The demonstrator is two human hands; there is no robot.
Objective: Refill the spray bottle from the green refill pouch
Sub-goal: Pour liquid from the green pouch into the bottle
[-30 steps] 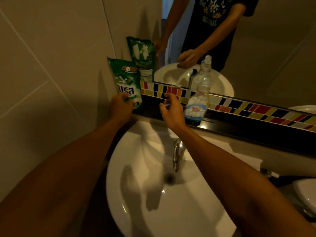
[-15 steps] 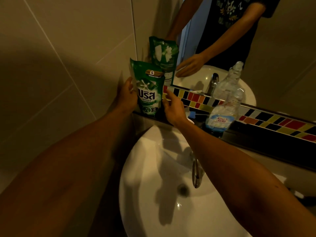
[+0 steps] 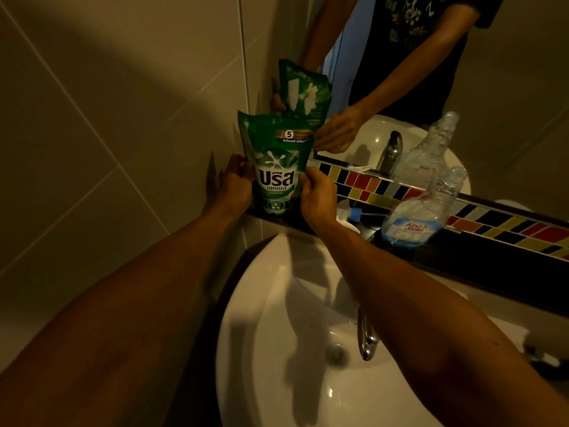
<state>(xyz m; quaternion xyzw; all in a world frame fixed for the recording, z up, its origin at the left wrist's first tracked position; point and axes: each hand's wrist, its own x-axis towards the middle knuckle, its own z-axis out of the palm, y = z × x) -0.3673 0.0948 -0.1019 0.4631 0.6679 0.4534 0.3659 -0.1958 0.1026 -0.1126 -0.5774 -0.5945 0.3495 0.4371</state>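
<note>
The green refill pouch [image 3: 276, 163] stands upright on the dark ledge [image 3: 480, 260] in the corner behind the basin. My left hand [image 3: 234, 187] grips its left edge and my right hand [image 3: 317, 198] grips its right edge, both around its lower half. The clear spray bottle [image 3: 421, 211], with a blue and white label and no spray head on its neck, stands on the same ledge to the right of my right hand, apart from it.
A white basin [image 3: 277, 349] with a chrome tap [image 3: 366, 337] lies below my arms. A mirror [image 3: 508, 103] above a strip of coloured tiles [image 3: 505, 226] reflects the pouch, bottle and person. Small white and blue items [image 3: 351, 215] lie on the ledge between pouch and bottle.
My right hand has moved left onto the pouch's right side, so both hands now hold it. The view has shifted closer to the corner.
</note>
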